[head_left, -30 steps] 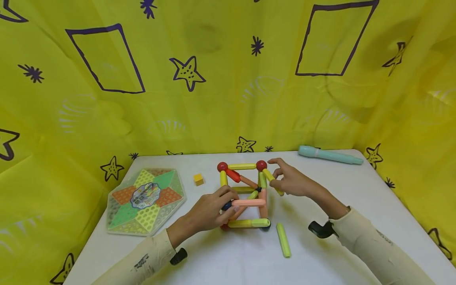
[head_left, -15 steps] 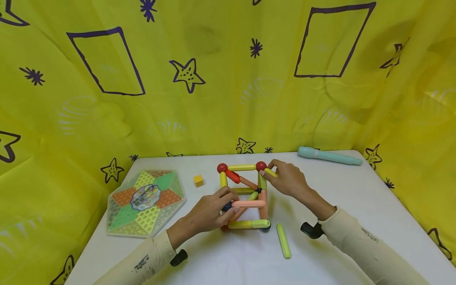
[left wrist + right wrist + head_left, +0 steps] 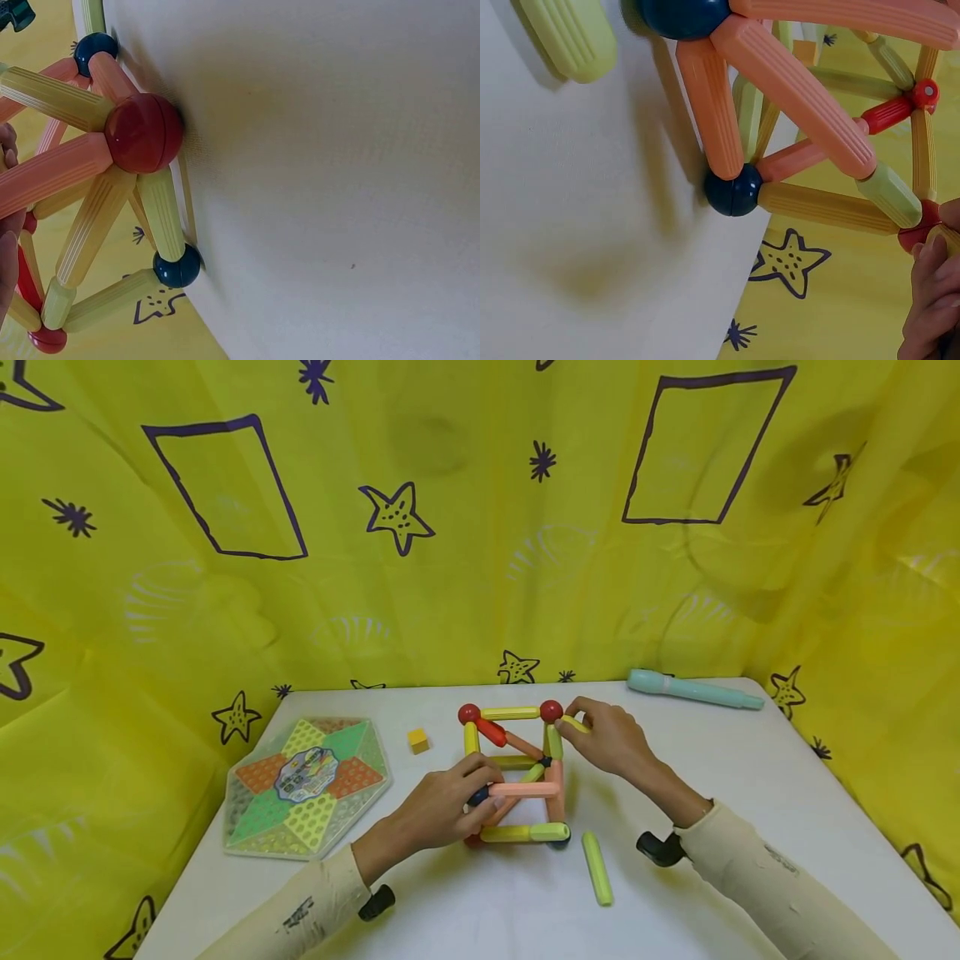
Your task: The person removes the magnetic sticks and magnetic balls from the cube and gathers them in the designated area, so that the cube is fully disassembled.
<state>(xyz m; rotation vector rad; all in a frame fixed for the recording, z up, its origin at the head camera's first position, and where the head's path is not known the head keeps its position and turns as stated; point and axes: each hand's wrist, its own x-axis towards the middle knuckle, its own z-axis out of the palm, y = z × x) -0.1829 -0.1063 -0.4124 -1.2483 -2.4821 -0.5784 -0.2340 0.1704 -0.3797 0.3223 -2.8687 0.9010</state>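
A frame of magnetic rods and balls stands mid-table, with a pink rod (image 3: 525,789) across its upper front. My left hand (image 3: 457,802) grips its upper front-left corner, fingers around a dark blue ball (image 3: 478,796). At the upper back-right corner is a red ball (image 3: 551,711). Just right of it my right hand (image 3: 609,737) pinches a yellow rod (image 3: 576,723), whose far end the fingers hide. In the right wrist view the fingertips (image 3: 930,281) are against this red ball (image 3: 917,227). The left wrist view shows a lower red ball (image 3: 144,133) joining several rods.
A loose light-green rod (image 3: 597,868) lies right of the frame. A small orange cube (image 3: 417,741) sits to its left, beside a hexagonal box (image 3: 375,781) with a patterned lid. A teal marker-shaped object (image 3: 697,688) lies at the back right. Yellow cloth (image 3: 465,593) hangs behind.
My right hand has moved left and up to the red ball; the yellow rod, earlier slanting down from it, is now mostly covered by the fingers. My left hand has stayed in place.
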